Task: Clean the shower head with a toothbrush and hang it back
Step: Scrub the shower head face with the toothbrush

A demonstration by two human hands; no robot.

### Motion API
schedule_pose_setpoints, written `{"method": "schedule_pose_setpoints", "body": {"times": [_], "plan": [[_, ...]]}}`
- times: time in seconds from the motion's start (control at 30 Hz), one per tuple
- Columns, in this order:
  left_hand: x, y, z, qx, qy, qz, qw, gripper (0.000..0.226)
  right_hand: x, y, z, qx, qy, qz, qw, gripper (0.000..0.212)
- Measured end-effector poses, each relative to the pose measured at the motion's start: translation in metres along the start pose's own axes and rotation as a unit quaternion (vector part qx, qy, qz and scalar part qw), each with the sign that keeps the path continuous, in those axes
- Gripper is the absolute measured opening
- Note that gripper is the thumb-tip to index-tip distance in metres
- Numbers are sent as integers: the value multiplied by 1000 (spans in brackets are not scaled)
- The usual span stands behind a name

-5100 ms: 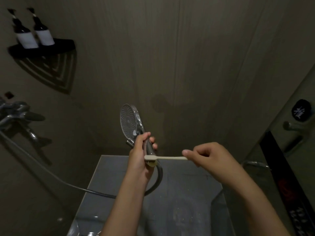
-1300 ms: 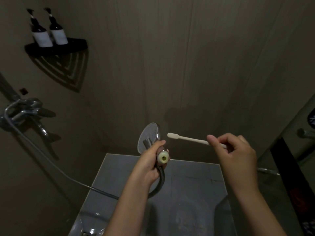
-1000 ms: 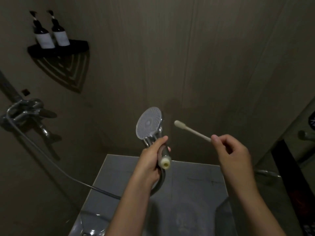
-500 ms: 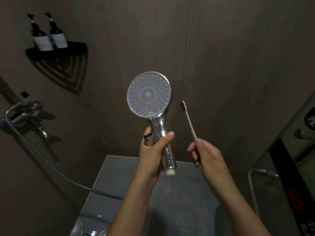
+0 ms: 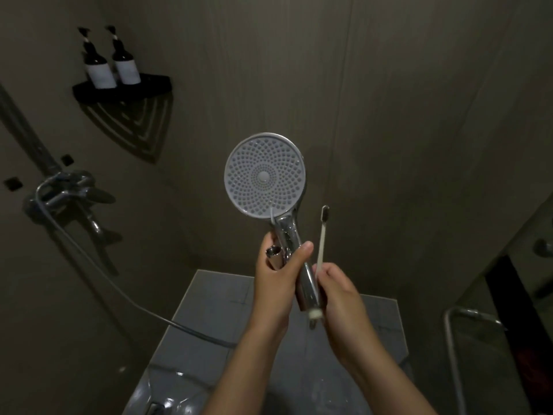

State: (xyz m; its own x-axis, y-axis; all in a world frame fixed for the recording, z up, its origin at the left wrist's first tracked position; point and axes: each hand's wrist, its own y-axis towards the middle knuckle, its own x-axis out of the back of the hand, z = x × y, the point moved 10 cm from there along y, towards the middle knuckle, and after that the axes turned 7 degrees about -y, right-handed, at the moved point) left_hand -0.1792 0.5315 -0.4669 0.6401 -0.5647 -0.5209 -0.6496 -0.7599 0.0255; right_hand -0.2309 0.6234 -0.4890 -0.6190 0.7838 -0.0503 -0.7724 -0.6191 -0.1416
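Since half a second ago we have brought our right hand (image 5: 338,295) in beside the handle (image 5: 288,232), so the toothbrush (image 5: 322,235) now stands closer to the shower head (image 5: 264,175); the shower head is held upright before the wall (image 5: 389,115), nozzle face towards us; our left hand (image 5: 278,283) grips the handle, thumb across its front, with a metal hose fitting (image 5: 273,255) under the fingers; our right fingers pinch the toothbrush's lower end, bristles up; two bottles (image 5: 98,67) stand at the left end of the corner shelf (image 5: 149,85), above the tap (image 5: 65,190).
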Motion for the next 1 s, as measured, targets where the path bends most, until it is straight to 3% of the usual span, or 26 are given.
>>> {"method": "schedule_pose_setpoints", "body": {"times": [0.1, 0.33, 0.6, 0.73, 0.87, 1.0], "plan": [[4, -1, -2, -21, 28, -10, 999, 24, -11, 0, -12, -38, 59, 20, 997, 16], [14, -5, -2, -30, 58, -50, 997, 30, -31, 2, -18, -45, 178, 71, 980, 24], [27, -6, 5, -22, 69, -99, 992, 26, -36, 7, -19, -8, 111, 93, 989, 27], [36, -1, 12, -11, 75, -117, 990, 40, -39, 10, -19, 6, 84, 108, 991, 30], [45, 8, 15, -3, 71, -112, 991, 47, -47, 15, -18, 11, 115, 101, 988, 26], [62, 22, 6, -12, 64, -109, 992, 40, -67, 23, -19, 15, 101, 97, 990, 23]]}}
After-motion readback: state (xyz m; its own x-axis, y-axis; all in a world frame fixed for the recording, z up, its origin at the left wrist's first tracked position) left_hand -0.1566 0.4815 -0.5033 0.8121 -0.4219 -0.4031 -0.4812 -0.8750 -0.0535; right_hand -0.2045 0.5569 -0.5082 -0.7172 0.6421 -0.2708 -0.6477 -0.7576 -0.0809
